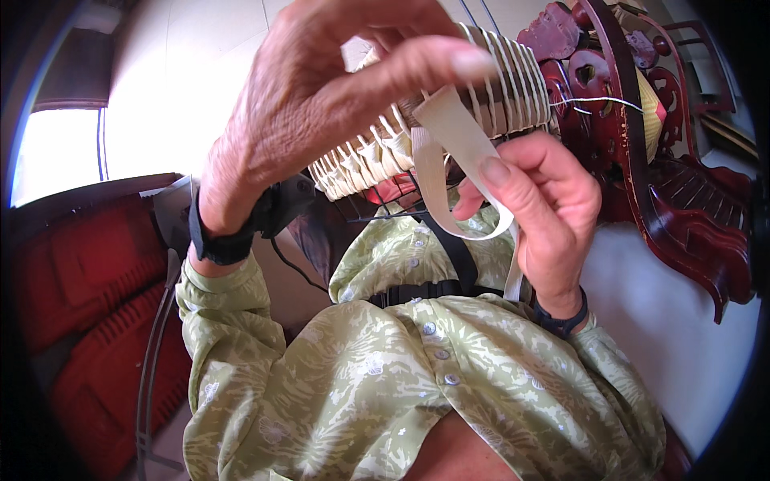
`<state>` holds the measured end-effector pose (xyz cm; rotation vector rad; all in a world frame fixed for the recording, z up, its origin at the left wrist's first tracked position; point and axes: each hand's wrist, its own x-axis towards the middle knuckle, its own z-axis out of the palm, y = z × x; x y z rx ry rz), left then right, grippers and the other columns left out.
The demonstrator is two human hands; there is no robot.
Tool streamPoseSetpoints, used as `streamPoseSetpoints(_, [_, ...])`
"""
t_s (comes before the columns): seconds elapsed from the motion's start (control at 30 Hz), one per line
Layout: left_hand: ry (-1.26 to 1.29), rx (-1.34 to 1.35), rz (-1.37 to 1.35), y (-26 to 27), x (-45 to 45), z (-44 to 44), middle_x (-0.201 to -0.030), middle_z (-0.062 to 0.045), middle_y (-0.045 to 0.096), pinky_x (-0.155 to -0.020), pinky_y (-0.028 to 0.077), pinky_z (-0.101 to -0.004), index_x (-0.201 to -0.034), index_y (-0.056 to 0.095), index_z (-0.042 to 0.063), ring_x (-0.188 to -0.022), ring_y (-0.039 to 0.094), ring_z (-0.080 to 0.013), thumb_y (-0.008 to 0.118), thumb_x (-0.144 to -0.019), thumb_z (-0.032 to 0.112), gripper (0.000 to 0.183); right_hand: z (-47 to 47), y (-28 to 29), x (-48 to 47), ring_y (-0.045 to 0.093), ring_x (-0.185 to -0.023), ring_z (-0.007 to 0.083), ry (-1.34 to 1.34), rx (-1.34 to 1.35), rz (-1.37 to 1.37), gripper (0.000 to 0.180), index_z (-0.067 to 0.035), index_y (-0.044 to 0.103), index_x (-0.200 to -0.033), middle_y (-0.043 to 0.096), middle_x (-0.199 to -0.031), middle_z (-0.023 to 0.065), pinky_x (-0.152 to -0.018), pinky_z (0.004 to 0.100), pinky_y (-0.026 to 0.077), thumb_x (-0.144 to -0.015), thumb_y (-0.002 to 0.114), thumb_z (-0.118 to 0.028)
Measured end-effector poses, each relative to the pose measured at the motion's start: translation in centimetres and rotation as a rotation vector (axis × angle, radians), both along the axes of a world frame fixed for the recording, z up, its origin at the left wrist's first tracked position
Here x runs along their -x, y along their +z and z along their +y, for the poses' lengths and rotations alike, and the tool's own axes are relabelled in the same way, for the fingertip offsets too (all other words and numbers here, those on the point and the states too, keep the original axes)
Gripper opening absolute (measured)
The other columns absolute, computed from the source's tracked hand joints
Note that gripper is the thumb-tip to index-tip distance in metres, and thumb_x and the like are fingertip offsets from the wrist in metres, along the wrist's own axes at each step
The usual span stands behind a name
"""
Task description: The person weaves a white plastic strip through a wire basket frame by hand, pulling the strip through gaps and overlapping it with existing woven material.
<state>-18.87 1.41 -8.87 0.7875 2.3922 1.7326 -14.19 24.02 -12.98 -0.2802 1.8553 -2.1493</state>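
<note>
A partly woven piece of cream cord and flat strips [511, 78] on a black wire frame [397, 214] lies before me. My left hand [421, 66] arches over its top, thumb above the weave; its other fingertips are hidden, and I cannot tell whether they grip anything. From the weave below that thumb comes a flat pale strip [460, 126], which hangs in a loop. My right hand [490, 180] pinches this strip between thumb and fingers, just right of the weave's lower edge. Part of the strip hangs down below the right hand.
Carved dark-red wooden furniture [631, 156] stands close on the right, with a white cord [595, 101] running towards it from the weave. Red furniture [102, 288] and a thin metal stand [150, 361] are at the left. A black cable [295, 261] hangs near my left wrist.
</note>
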Motion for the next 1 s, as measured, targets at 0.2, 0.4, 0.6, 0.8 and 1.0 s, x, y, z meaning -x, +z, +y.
streamPoseSetpoints(0.2, [0.238, 0.215, 0.371, -3.9, -0.9, 1.0, -0.097, -0.007, 0.068, -0.074, 0.055, -0.0321, -0.095, 0.071, 0.002, -0.085, 0.067, -0.0191, 0.072, -0.084, 0.001, 0.011, -0.3, 0.5, -1.3, 0.061, -0.066, 0.0085, -0.103, -0.071, 0.007, 0.012, 0.000, 0.058, -0.085, 0.065, -0.079, 0.0071, -0.064, 0.0238, 0.051, -0.095, 0.062, -0.005])
streamPoseSetpoints(0.4, [0.304, 0.369, 0.460, -4.2, -1.6, 1.1, -0.092, -0.007, 0.066, -0.072, 0.053, -0.0334, -0.094, 0.069, 0.004, -0.082, 0.066, -0.0234, 0.074, -0.082, 0.004, 0.013, 0.0, 0.0, -1.8, 0.059, -0.064, 0.0077, -0.090, -0.114, 0.037, 0.012, 0.000, 0.056, -0.084, 0.063, -0.075, 0.0055, -0.061, 0.0235, 0.049, -0.094, 0.060, -0.004])
streamPoseSetpoints(0.6, [0.334, 0.288, 0.365, -4.2, -1.7, 1.7, -0.087, -0.006, 0.064, -0.071, 0.052, -0.0340, -0.092, 0.067, 0.004, -0.080, 0.065, -0.0229, 0.076, -0.080, 0.006, 0.016, 0.2, -0.2, -1.9, 0.058, -0.064, 0.0077, -0.094, -0.051, 0.032, 0.013, -0.001, 0.055, -0.083, 0.063, -0.074, 0.0054, -0.062, 0.0243, 0.048, -0.095, 0.059, -0.004])
streamPoseSetpoints(0.8, [0.315, 0.255, 0.304, -3.5, -1.9, 2.1, -0.084, -0.005, 0.063, -0.069, 0.052, -0.0324, -0.089, 0.067, 0.003, -0.079, 0.065, -0.0206, 0.078, -0.077, 0.007, 0.017, 0.6, -0.6, -2.6, 0.058, -0.066, 0.0086, -0.104, -0.091, 0.150, 0.011, 0.000, 0.055, -0.083, 0.063, -0.073, 0.0050, -0.065, 0.0256, 0.048, -0.093, 0.060, -0.003])
streamPoseSetpoints(1.0, [0.351, 0.432, 0.242, -2.8, -2.8, 2.7, -0.079, -0.004, 0.067, -0.062, 0.051, -0.0289, -0.087, 0.066, 0.002, -0.070, 0.065, -0.0151, 0.078, -0.076, 0.003, 0.016, 1.1, -0.1, -3.3, 0.057, -0.069, 0.0089, -0.103, -0.221, 0.101, 0.009, -0.001, 0.058, -0.081, 0.065, -0.076, 0.0049, -0.067, 0.0260, 0.048, -0.088, 0.064, -0.002])
